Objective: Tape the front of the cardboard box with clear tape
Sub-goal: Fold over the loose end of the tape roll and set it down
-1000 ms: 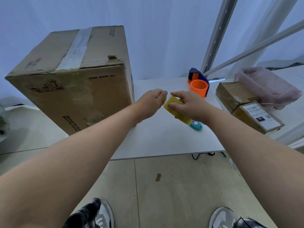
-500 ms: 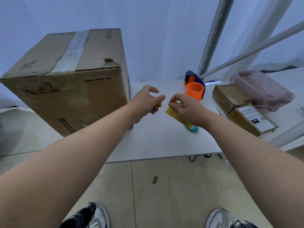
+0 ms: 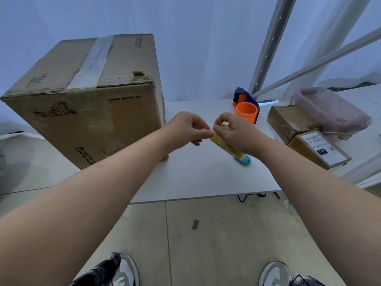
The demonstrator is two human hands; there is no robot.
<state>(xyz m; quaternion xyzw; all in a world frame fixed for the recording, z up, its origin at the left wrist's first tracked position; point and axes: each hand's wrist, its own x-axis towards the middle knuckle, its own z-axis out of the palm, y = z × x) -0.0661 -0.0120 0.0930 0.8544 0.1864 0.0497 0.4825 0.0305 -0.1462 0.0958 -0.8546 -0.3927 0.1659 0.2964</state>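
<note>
A yellowish roll of tape [image 3: 225, 144] is gripped edge-on by the right hand [image 3: 237, 133], fingers curled over its top. The left hand [image 3: 185, 129] is pinched at the roll's near end, fingertips touching the right hand's. Cardboard box [image 3: 88, 100] stands on the white bench [image 3: 195, 178] left of the fingers; an orange dispenser [image 3: 246, 109] sits just beyond them.

Large worn cardboard box [image 3: 88, 104] upright on table, yellowish tape roll [image 3: 224, 144] held
</note>
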